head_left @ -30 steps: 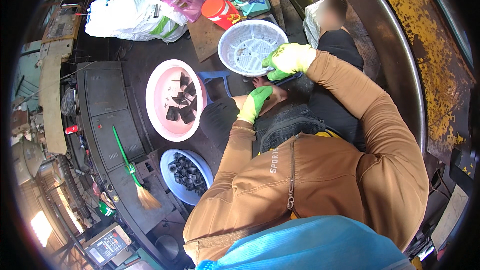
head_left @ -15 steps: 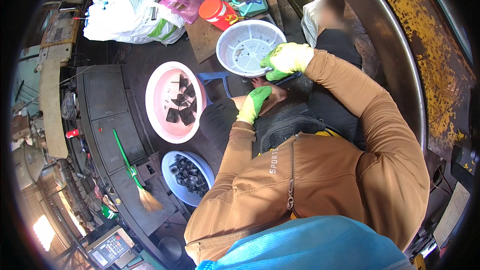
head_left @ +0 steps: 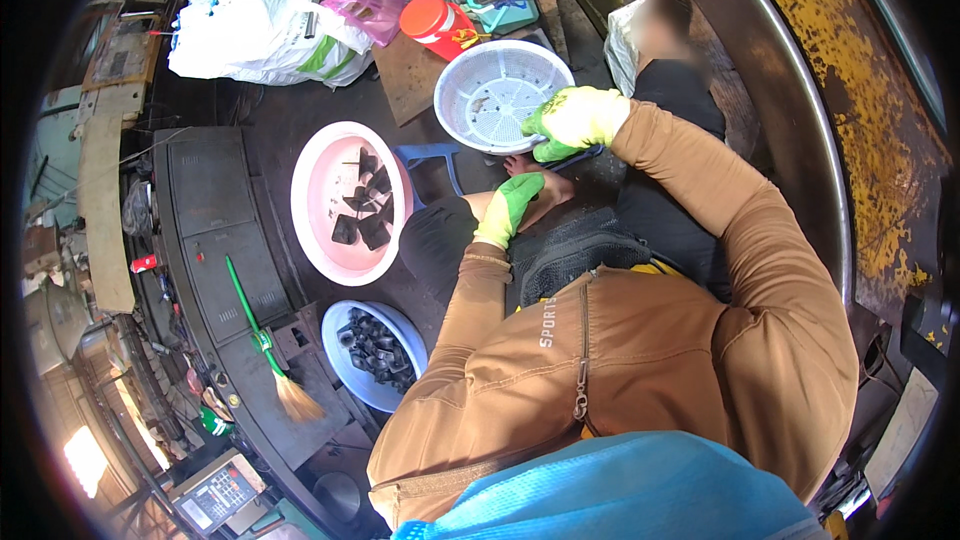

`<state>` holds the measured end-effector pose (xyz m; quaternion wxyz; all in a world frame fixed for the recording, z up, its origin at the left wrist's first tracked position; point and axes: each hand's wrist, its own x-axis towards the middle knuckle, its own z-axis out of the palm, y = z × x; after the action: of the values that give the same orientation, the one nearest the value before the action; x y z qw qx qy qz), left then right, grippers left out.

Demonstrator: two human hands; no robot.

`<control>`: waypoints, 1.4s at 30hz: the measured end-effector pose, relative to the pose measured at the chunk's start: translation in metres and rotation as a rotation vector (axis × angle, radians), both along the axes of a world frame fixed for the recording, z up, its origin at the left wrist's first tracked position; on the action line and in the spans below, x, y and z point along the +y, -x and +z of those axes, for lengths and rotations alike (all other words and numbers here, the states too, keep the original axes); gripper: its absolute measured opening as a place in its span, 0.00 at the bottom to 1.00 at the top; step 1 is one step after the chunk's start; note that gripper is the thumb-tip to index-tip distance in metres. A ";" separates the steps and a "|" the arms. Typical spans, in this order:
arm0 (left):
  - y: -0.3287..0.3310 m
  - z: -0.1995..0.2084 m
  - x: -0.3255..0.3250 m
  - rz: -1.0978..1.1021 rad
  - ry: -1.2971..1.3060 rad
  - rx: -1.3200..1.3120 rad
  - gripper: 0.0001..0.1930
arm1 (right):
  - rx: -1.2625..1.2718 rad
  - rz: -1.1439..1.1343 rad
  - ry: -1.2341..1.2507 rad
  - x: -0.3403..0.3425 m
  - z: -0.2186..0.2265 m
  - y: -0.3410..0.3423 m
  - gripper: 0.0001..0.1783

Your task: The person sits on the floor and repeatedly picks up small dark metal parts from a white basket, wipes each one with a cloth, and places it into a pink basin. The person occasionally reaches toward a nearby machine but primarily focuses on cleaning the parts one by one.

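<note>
A pale blue-white round plastic basket [head_left: 478, 80] with slotted walls tilts in front of me, a few small dark bits on its bottom. My right hand [head_left: 585, 120], in a yellow-green glove, is closed over its near right rim, fingers inside and thumb outside. Nearer to me and further left, my left hand [head_left: 508, 208], also gloved, is above my bent leg with its fingers curled together; what it holds, if anything, is hidden. To the left stands a pink basin [head_left: 318, 240] with several black angular pieces [head_left: 374, 231]. Below it, a blue basin [head_left: 343, 373] holds many smaller black pieces [head_left: 378, 348].
A red lidded jug [head_left: 437, 24] stands on a board beyond the basket, beside pink and white plastic bags [head_left: 250, 35]. A blue stool [head_left: 440, 165] is beside the pink basin. A green-handled brush [head_left: 262, 340] lies on the dark cabinet at left. Another person [head_left: 672, 85] is at upper right.
Both hands and the basket keep their places, apart from a very slight shift of the whole view. Nothing has been taken up or let go.
</note>
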<state>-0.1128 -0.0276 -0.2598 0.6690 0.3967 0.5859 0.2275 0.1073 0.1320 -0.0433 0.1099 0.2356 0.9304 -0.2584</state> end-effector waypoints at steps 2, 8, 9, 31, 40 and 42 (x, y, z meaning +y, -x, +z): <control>-0.001 -0.001 0.000 -0.024 -0.052 0.017 0.16 | 0.027 0.014 0.003 0.001 -0.002 -0.001 0.30; -0.006 0.108 0.009 -0.316 -0.538 -0.007 0.14 | 0.134 -0.051 -0.037 0.015 -0.003 -0.012 0.30; -0.009 0.145 0.002 -0.206 -0.364 -0.144 0.15 | 0.152 -0.090 -0.053 0.017 -0.002 -0.015 0.30; -0.115 0.311 0.009 -0.486 -0.838 -1.402 0.31 | 0.073 -0.005 0.142 0.011 0.013 -0.015 0.35; -0.112 0.306 0.011 -0.484 -0.869 -1.577 0.31 | 0.072 -0.008 0.165 0.008 0.015 -0.010 0.36; -0.112 0.306 0.014 -0.487 -0.875 -1.619 0.31 | 0.053 -0.005 0.157 0.008 0.016 -0.009 0.36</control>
<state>-0.0008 -0.0140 0.0460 0.6928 0.4453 -0.2911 0.4867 0.1159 0.1395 -0.0269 0.1025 0.2218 0.9092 -0.3372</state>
